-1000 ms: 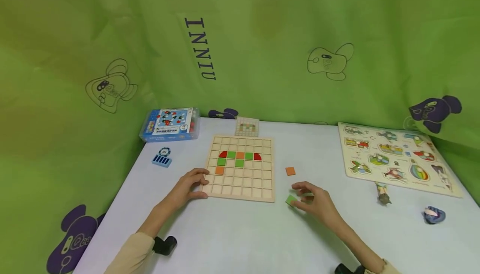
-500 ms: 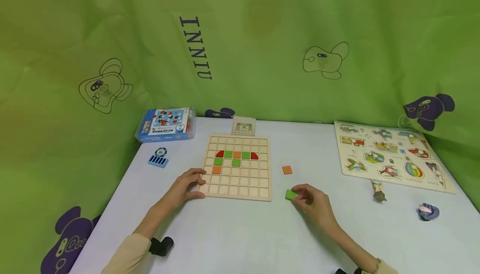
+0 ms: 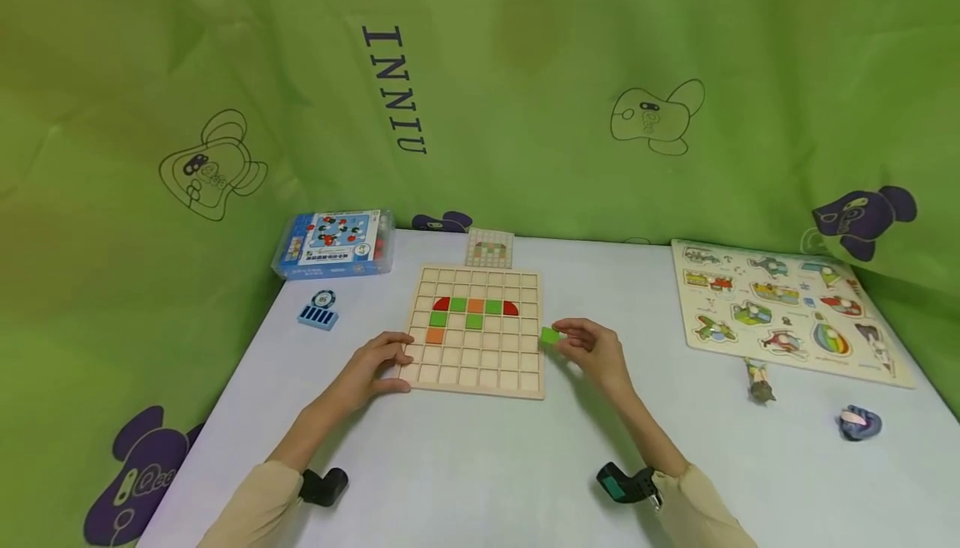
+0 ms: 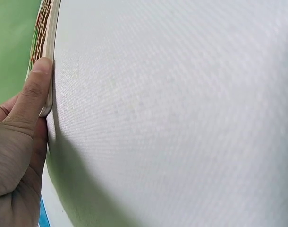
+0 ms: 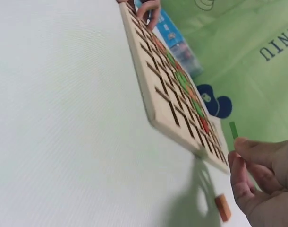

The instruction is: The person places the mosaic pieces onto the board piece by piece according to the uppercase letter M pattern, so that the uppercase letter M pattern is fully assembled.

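My left hand (image 3: 372, 367) holds the lower left corner of a wooden grid board (image 3: 488, 359); in the left wrist view its thumb (image 4: 34, 87) lies along the board's edge. Red, green and orange tiles sit in the board's upper cells, among them an orange square (image 3: 435, 336). Thumb and fingertips of my right hand (image 3: 597, 354) pinch a green square tile (image 3: 550, 336) at the board's right edge. Seen from the right wrist, this green tile (image 5: 233, 130) is raised above the table. A loose orange tile (image 5: 223, 208) lies under the right hand, hidden in the head view.
A small pattern card (image 3: 490, 249) lies behind the board. To the left are a clear plastic box (image 3: 335, 246) and a blue toy piece (image 3: 318, 316). A picture puzzle board (image 3: 783, 306), a small figure (image 3: 760, 381) and a blue-grey toy (image 3: 859, 422) lie at the right.
My right hand has picked up the green tile from the table and carried it up and left to the board's right edge. The left hand has stayed at the board's corner.
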Motion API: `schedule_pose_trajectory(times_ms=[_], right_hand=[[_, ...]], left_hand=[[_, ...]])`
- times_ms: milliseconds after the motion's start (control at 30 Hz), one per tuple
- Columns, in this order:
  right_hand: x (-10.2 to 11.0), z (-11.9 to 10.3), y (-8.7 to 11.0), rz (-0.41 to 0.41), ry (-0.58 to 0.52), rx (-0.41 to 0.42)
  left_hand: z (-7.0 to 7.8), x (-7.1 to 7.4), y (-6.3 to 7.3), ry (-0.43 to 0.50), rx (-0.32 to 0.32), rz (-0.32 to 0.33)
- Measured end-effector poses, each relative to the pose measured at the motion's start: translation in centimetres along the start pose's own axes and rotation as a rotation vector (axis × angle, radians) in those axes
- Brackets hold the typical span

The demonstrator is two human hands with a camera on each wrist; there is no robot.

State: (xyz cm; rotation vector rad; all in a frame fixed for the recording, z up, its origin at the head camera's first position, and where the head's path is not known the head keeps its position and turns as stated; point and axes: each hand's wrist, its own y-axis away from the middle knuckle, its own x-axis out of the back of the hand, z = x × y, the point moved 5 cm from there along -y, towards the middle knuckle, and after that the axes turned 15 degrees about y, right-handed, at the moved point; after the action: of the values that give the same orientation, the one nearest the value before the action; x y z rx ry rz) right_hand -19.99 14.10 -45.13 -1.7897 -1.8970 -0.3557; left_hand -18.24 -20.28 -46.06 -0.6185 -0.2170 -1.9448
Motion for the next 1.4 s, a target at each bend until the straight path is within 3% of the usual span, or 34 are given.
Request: schedule_pose_trajectory(times_ms=[167,400,733,867,1000,1100,1233,1400], right_hand=[[-1.9,-0.9,-2.0,-0.013,0.085,0.001],[-4.1,-2.5,-3.4,-0.028,0.239,0.112],[-4.6,-2.3,-4.3,0.003,0.187,0.042],[-4.9,-2.6,-4.3,-0.011,0.166,0.06],[-3.7,-2.6,-3.8,-0.023,0.147,0.054],[-1.2,-1.5,-2.9,-0.036,0.154,0.046],[1.8,0.6,-2.1,-0.092,0.273,0.066],[3.0,2.3,-2.0,-0.135,0.395,0.09]], left_hand=[[0.1,0.1,0.1,-0.011,-0.027,0.009],[0.0,0.1,0.3,-0.015,-0.029,0.008],[0.3,0.1,0.1,0.004,-0.013,0.005],[0.2,0.2,0.2,0.01,-0.003,0.012],[0.3,0.0,0.2,0.012,-0.023,0.009],[0.2,-0.4,-0.1,0.011,-0.021,-0.011],[0.1,-0.3,-0.1,0.012,-0.003,-0.004],[0.1,-0.1,-0.1,0.018,-0.018,0.008]])
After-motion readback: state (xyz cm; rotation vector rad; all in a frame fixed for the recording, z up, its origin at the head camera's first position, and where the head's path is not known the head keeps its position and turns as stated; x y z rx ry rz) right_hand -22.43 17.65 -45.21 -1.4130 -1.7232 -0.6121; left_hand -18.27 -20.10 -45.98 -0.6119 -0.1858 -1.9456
